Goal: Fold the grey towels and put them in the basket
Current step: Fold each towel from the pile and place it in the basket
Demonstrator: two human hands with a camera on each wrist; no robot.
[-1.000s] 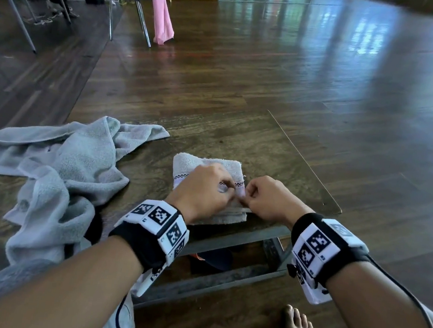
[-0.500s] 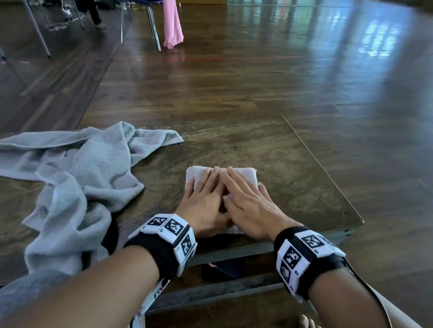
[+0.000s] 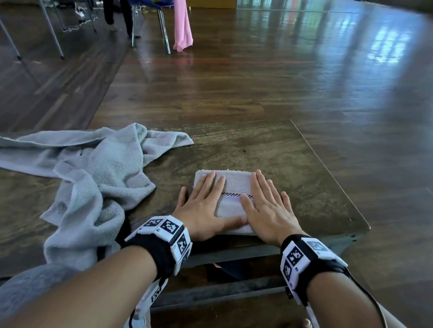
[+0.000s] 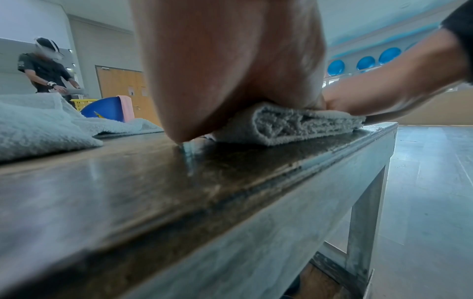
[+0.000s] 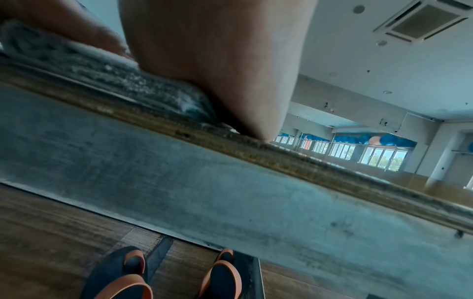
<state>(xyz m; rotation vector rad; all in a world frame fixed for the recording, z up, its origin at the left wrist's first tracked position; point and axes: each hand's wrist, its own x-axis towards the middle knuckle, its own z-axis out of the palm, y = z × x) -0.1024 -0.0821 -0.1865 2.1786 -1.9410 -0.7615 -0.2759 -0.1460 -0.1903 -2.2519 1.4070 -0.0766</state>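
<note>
the small folded grey terry towel (image 3: 234,193) is lying flat on the dark wooden low table top (image 3: 304,181), its near side sitting right at the table's near edge and, in the left wrist view (image 4: 302,123), not hanging over. the table's right edge is lying well apart from the towel, with bare wood between; bare wood is also showing beyond the towel toward the table's far edge. the folded towel's long axis is running from the near edge toward the far edge, and a thin checkered band is crossing it from side to side. the rolled fold layers are facing the near edge.

the left hand (image 3: 201,206) is pressing flat on the towel's left part, fingers straight and pointing away, the thumb lying along the towel's near side, gripping nothing. the right hand (image 3: 268,210) is pressing flat on the towel's right part, fingers straight and slightly spread, holding nothing.

left of the folded towel, a large rumpled grey towel (image 3: 87,174) is sprawling over the table, one corner reaching close to the folded towel's far left corner without touching, and part of it is hanging over the near edge.
</note>
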